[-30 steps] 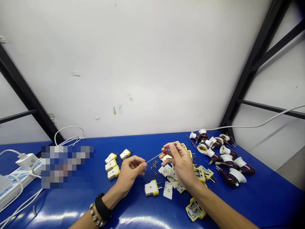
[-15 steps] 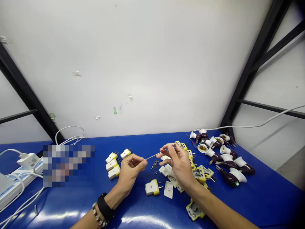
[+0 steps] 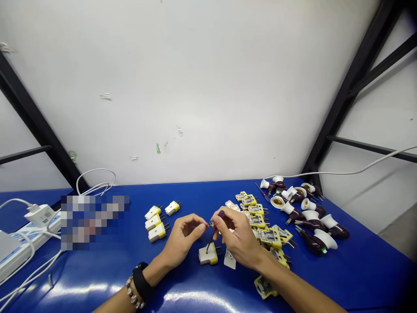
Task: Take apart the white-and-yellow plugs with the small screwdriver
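Note:
My right hand (image 3: 237, 237) grips a screwdriver (image 3: 213, 234) with a dark red handle, held steeply upright. Its tip meets the screw hole in the white face of a white-and-yellow plug (image 3: 207, 254), which lies flat on the blue table. My left hand (image 3: 184, 237) hovers just up and left of this plug, thumb and index finger pinched together; whatever is between them, if anything, is too small to make out. Beside the plug, partly under my right hand, lies a loose white cover (image 3: 230, 259). Small screws behind my fingertips are mostly hidden.
Several closed plugs (image 3: 157, 232) sit to the left. Open plug halves (image 3: 270, 238) spread out on the right, with brown-and-white lamp holders (image 3: 311, 217) and a second screwdriver (image 3: 262, 192) beyond. A white power strip (image 3: 29, 243) with cables stands at the far left.
The screwdriver has swung from nearly level to upright, its tip leaving my left fingertips for the plug. My right hand has moved left and down; my left hand has shifted slightly right.

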### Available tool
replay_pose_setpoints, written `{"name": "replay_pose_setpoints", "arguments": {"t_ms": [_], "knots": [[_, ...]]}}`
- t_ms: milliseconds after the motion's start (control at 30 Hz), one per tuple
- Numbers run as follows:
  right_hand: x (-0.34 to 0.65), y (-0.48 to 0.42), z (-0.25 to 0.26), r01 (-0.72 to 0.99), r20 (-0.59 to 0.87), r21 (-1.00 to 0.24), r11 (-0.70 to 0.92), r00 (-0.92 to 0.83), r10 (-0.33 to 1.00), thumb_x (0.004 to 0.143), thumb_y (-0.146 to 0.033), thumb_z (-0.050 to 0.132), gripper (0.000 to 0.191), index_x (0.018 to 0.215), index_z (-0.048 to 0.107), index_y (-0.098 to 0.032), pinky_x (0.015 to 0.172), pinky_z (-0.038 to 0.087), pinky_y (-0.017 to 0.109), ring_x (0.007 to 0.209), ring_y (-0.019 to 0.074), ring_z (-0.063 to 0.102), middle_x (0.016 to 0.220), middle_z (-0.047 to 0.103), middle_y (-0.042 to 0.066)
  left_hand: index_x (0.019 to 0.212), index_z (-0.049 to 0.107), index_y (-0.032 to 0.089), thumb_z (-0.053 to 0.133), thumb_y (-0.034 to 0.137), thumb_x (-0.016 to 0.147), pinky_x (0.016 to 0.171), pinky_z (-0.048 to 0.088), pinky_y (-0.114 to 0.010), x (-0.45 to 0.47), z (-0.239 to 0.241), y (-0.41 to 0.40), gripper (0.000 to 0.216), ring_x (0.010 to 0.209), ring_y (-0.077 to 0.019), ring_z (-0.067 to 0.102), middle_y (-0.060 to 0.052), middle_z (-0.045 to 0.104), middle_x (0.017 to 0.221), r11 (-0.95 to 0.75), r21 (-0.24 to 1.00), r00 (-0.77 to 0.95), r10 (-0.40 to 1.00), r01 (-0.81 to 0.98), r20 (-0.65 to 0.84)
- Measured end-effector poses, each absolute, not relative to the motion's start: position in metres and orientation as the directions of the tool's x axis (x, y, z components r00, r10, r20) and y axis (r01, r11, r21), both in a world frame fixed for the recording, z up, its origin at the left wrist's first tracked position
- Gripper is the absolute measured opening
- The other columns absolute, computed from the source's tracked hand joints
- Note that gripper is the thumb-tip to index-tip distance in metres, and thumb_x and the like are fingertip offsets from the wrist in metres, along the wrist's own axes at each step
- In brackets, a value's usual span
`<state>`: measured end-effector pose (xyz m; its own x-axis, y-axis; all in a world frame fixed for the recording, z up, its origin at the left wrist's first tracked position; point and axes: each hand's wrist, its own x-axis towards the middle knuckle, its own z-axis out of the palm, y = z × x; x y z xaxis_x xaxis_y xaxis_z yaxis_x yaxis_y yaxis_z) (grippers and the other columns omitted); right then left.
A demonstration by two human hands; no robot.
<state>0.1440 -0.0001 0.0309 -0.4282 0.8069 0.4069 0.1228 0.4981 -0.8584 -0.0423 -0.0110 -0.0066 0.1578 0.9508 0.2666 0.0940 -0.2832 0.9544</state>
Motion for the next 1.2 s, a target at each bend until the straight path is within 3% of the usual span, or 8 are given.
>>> {"name": "replay_pose_setpoints", "arguments": {"t_ms": [167, 400, 500, 600, 733, 833, 1033, 1200], "knots": [[0.142, 0.0, 0.031, 0.194, 0.442, -0.796, 0.573, -0.459, 0.771, 0.101, -0.034, 0.049, 0.027, 0.082, 0.06, -0.019, 0.061, 0.047, 0.027, 0.061, 0.0149, 0.061, 0.07, 0.062, 0.001, 0.088, 0.07, 0.015, 0.065, 0.047, 0.089, 0.074, 0.053, -0.03, -0.042, -0.011, -0.014, 0.032, 0.078, -0.0197, 0.065, -0.006, 0.071, 0.084, -0.29, 0.952, 0.214, 0.94, 0.095, 0.265], [0.142, 0.0, 0.031, 0.271, 0.474, -0.736, 0.62, -0.446, 0.759, 0.095, -0.036, 0.059, 0.028, 0.074, 0.062, -0.019, 0.058, 0.042, 0.026, 0.061, 0.0144, 0.054, 0.067, 0.06, 0.0, 0.072, 0.073, 0.018, 0.068, 0.027, 0.087, 0.068, 0.049, -0.028, -0.042, -0.007, -0.024, 0.018, 0.067, -0.0175, 0.066, -0.003, 0.075, 0.072, -0.471, 0.76, 0.295, 0.88, 0.448, 0.372], [0.144, -0.001, 0.031, 0.188, 0.45, -0.786, 0.589, -0.48, 0.754, 0.094, -0.037, 0.062, 0.019, 0.096, 0.069, -0.019, 0.061, 0.046, 0.026, 0.067, 0.0147, 0.06, 0.085, 0.07, 0.004, 0.077, 0.074, 0.018, 0.064, 0.028, 0.091, 0.065, 0.047, -0.026, -0.045, -0.006, -0.025, 0.02, 0.065, -0.0164, 0.064, -0.003, 0.074, 0.072, -0.506, 0.718, 0.334, 0.861, 0.478, 0.384], [0.143, -0.002, 0.03, 0.103, 0.443, -0.817, 0.567, -0.518, 0.732, 0.099, -0.03, 0.053, 0.025, 0.117, 0.066, -0.019, 0.066, 0.051, 0.027, 0.071, 0.0144, 0.065, 0.099, 0.074, 0.006, 0.082, 0.073, 0.018, 0.058, 0.027, 0.095, 0.067, 0.047, -0.026, -0.048, -0.007, -0.025, 0.021, 0.067, -0.0162, 0.065, -0.003, 0.074, 0.075, -0.522, 0.7, 0.369, 0.849, 0.487, 0.377], [0.14, -0.002, 0.026, 0.166, 0.443, -0.81, 0.562, -0.455, 0.773, 0.092, -0.03, 0.062, 0.014, 0.091, 0.07, -0.018, 0.056, 0.046, 0.024, 0.058, 0.0129, 0.058, 0.071, 0.067, 0.001, 0.089, 0.073, 0.019, 0.058, 0.026, 0.095, 0.076, 0.048, -0.028, -0.05, -0.01, -0.025, 0.018, 0.077, -0.0187, 0.067, -0.004, 0.075, 0.084, -0.548, 0.659, 0.403, 0.833, 0.514, 0.378], [0.139, -0.002, 0.025, 0.191, 0.434, -0.823, 0.535, -0.396, 0.809, 0.085, -0.034, 0.072, 0.019, 0.077, 0.066, -0.018, 0.052, 0.042, 0.023, 0.054, 0.0114, 0.053, 0.064, 0.062, -0.002, 0.085, 0.073, 0.019, 0.062, 0.03, 0.093, 0.074, 0.047, -0.028, -0.052, -0.012, -0.024, 0.018, 0.075, -0.0193, 0.065, -0.004, 0.074, 0.079, -0.524, 0.635, 0.39, 0.851, 0.568, 0.353], [0.139, -0.003, 0.031, 0.119, 0.436, -0.83, 0.545, -0.471, 0.767, 0.095, -0.029, 0.058, 0.021, 0.11, 0.069, -0.02, 0.061, 0.05, 0.025, 0.066, 0.0142, 0.065, 0.088, 0.074, 0.005, 0.083, 0.072, 0.019, 0.061, 0.024, 0.094, 0.069, 0.046, -0.024, -0.052, -0.013, -0.023, 0.016, 0.069, -0.0158, 0.066, -0.002, 0.075, 0.079, -0.509, 0.677, 0.389, 0.857, 0.531, 0.339], [0.137, 0.001, 0.025, 0.201, 0.526, -0.768, 0.608, -0.343, 0.778, 0.085, -0.026, 0.07, 0.01, 0.081, 0.066, -0.019, 0.051, 0.043, 0.022, 0.056, 0.0119, 0.059, 0.069, 0.068, 0.0, 0.089, 0.071, 0.02, 0.062, 0.021, 0.093, 0.068, 0.045, -0.024, -0.053, -0.018, -0.023, 0.011, 0.07, -0.0155, 0.066, -0.001, 0.075, 0.081, -0.546, 0.643, 0.4, 0.836, 0.537, 0.375]]}}
